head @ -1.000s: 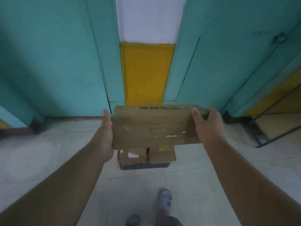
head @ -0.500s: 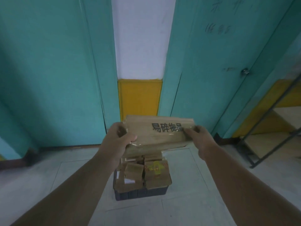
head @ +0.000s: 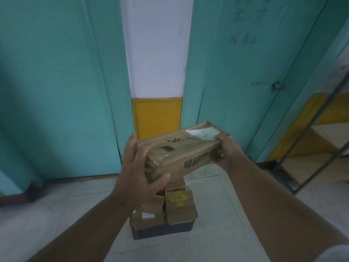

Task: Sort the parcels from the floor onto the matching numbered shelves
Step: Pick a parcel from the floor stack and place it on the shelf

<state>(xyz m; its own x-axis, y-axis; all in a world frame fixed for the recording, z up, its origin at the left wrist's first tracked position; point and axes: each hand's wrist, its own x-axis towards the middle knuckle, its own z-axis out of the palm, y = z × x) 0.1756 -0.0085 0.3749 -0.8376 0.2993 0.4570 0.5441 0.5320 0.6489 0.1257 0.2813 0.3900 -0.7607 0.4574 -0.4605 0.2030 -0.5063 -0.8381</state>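
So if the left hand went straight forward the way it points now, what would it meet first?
Probably the teal door or its frame beside the yellow panel. The left hand, gripping the parcel, has nothing visible ahead before that, though depth is unclear.

The person is showing two bare forearms, with no sleeves, watch or bracelet reaching into view. The left hand (head: 139, 173) and the right hand (head: 225, 150) are wearing no gloves or rings. At the near right corner a pale grey blur is showing, too indistinct to identify.
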